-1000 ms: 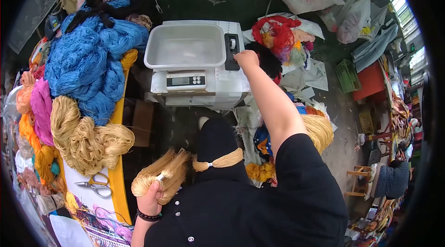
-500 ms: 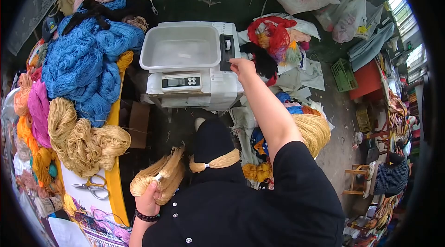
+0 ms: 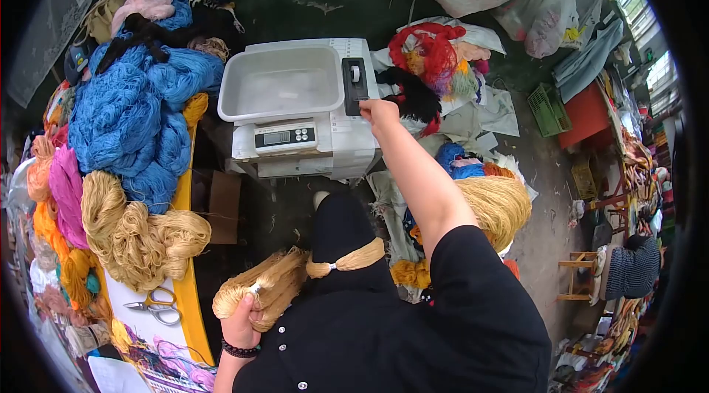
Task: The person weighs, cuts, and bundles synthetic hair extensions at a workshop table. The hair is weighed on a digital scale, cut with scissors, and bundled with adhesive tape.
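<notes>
My left hand [image 3: 240,325] is closed around a bundle of golden-tan yarn [image 3: 267,291] with a white band about its middle. On my dark-clothed thigh lies a smaller tan yarn bundle [image 3: 347,259], banded in white too. My right arm reaches forward, and the fingers of my right hand [image 3: 379,114] are pinched at the near end of a black tape dispenser [image 3: 353,87] with a small white roll. Whatever is between those fingertips is too small to make out. Left of the dispenser stands a digital scale [image 3: 286,137] with a translucent plastic tub [image 3: 281,83].
At left, a yellow-edged table [image 3: 193,319] bears blue yarn [image 3: 122,105], tan skeins [image 3: 136,227] and scissors [image 3: 156,307]. More tan yarn [image 3: 493,208] lies beyond my right elbow. A green crate [image 3: 548,109] and a wooden stool [image 3: 577,275] stand farther right.
The view has shifted slightly. My right hand stays pinched at the dispenser's near end, and my left hand still holds the yarn bundle, now nearer the one on my thigh.
</notes>
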Demonstrator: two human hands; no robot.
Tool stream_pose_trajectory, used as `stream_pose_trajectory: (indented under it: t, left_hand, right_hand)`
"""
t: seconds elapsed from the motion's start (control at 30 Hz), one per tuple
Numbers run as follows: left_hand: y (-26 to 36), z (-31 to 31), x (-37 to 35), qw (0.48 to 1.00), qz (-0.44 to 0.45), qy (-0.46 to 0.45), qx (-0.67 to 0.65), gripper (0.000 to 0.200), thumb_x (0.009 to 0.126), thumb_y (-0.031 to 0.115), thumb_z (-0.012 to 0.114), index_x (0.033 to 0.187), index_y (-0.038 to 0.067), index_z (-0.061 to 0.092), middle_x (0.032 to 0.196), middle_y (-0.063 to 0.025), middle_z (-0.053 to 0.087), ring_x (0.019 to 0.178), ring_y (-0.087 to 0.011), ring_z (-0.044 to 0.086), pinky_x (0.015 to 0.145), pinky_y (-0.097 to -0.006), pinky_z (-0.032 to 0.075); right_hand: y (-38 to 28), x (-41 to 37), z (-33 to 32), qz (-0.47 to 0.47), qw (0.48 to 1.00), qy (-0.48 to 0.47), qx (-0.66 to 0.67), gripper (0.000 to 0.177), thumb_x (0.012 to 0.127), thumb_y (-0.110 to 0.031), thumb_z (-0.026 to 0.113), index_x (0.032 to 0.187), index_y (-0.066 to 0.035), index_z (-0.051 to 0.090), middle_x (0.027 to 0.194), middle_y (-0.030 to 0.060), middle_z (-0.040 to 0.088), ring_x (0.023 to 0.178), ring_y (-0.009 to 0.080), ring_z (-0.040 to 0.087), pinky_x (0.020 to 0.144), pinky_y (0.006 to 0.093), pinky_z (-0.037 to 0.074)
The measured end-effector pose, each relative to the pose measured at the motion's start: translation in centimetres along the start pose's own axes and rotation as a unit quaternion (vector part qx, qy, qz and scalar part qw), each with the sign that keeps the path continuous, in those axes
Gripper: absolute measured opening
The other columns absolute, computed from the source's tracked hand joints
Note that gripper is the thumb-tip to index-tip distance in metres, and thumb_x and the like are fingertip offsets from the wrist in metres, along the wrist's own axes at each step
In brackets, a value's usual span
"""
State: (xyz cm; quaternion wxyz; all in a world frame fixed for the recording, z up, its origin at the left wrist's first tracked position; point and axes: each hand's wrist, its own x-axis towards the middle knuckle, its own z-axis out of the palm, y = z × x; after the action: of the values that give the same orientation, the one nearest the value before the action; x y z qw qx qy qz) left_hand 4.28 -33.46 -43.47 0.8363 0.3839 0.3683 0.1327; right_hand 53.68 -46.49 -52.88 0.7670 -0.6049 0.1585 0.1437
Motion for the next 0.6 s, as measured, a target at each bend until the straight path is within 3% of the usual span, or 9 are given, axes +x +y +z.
stream_pose_trajectory:
  t: [0.2,0.33,0.4,0.43,0.47,0.5,0.53,0.57,0.6]
  left_hand:
    - [0.1,0.0,0.2,1.000,-0.003,0.001,0.008,0.008,0.086,0.012,0.061,0.091,0.007,0.058,0.069,-0.0006,0.057,0.052,-0.0068,0.047,0.048,-0.0196,0.036]
    - [-0.3,0.0,0.3,1.000,-0.002,-0.009,-0.014,0.008,0.087,0.012,0.060,0.093,0.007,0.056,0.069,-0.0004,0.056,0.052,-0.0070,0.045,0.048,-0.0200,0.034]
    - [-0.3,0.0,0.3,0.999,-0.022,-0.013,-0.020,0.008,0.089,0.013,0.058,0.094,0.007,0.055,0.069,0.0000,0.055,0.053,-0.0065,0.044,0.049,-0.0193,0.033]
    - [-0.1,0.6,0.1,0.999,-0.014,-0.026,-0.017,0.008,0.089,0.015,0.057,0.092,0.008,0.056,0.070,0.0007,0.055,0.055,-0.0061,0.046,0.049,-0.0194,0.033]
    - [-0.3,-0.5,0.3,0.999,-0.033,-0.029,-0.008,0.009,0.090,0.017,0.057,0.091,0.009,0.056,0.070,0.0018,0.055,0.058,-0.0062,0.049,0.052,-0.0200,0.036]
    - [-0.3,0.5,0.0,0.999,-0.032,0.014,-0.004,0.010,0.090,0.020,0.057,0.090,0.010,0.057,0.072,0.0028,0.055,0.063,-0.0065,0.051,0.055,-0.0199,0.038]
    - [-0.7,0.4,0.2,0.999,-0.037,0.021,0.001,0.012,0.090,0.022,0.057,0.090,0.010,0.057,0.074,0.0032,0.056,0.068,-0.0068,0.053,0.061,-0.0202,0.042]
    - [-1.1,-1.8,0.9,0.995,-0.051,-0.082,0.000,0.020,0.092,0.031,0.053,0.097,0.011,0.054,0.080,0.0014,0.055,0.081,-0.0161,0.056,0.081,-0.0361,0.047]
    - [-0.7,-1.0,0.9,0.996,-0.047,-0.076,0.021,0.021,0.093,0.032,0.053,0.096,0.011,0.054,0.080,0.0011,0.055,0.081,-0.0163,0.056,0.081,-0.0361,0.048]
  right_hand:
    - [0.1,0.1,0.0,-0.003,0.999,0.009,-0.048,0.004,0.071,0.006,0.064,0.073,0.003,0.062,0.075,0.0098,0.060,0.063,0.0190,0.057,0.054,0.0280,0.048]
    - [-0.4,0.4,0.2,0.044,0.994,0.010,-0.096,0.014,0.067,0.002,0.068,0.064,-0.001,0.054,0.059,0.0056,0.048,0.044,0.0161,0.042,0.039,0.0325,0.032]
    - [2.3,4.7,0.4,-0.013,0.981,0.077,-0.179,0.015,0.064,-0.004,0.073,0.073,0.002,0.063,0.072,0.0117,0.062,0.061,0.0234,0.057,0.056,0.0360,0.046]
    - [0.1,3.1,0.2,-0.021,0.900,0.002,-0.436,0.034,0.070,-0.024,0.070,0.095,-0.001,0.068,0.102,0.0154,0.066,0.099,0.0282,0.063,0.086,0.0326,0.048]
    - [-0.6,3.4,0.5,-0.059,0.795,-0.032,-0.603,0.037,0.071,-0.027,0.068,0.100,-0.003,0.067,0.108,0.0160,0.064,0.103,0.0296,0.061,0.091,0.0341,0.046]
    - [1.6,5.7,0.0,-0.040,0.853,-0.003,-0.520,0.040,0.074,-0.029,0.064,0.104,-0.003,0.065,0.112,0.0175,0.062,0.104,0.0298,0.060,0.092,0.0351,0.046]
    - [2.6,6.7,0.1,-0.097,0.815,0.001,-0.571,0.038,0.075,-0.026,0.060,0.102,0.000,0.065,0.109,0.0200,0.063,0.104,0.0315,0.060,0.089,0.0366,0.047]
    - [2.6,6.1,0.8,-0.033,0.872,0.065,-0.484,0.035,0.077,-0.023,0.055,0.101,0.001,0.065,0.106,0.0217,0.063,0.102,0.0343,0.061,0.086,0.0373,0.049]
    - [-0.6,1.0,1.4,0.031,0.925,0.116,-0.361,0.035,0.077,-0.023,0.054,0.100,0.000,0.066,0.105,0.0216,0.064,0.100,0.0360,0.061,0.086,0.0389,0.049]
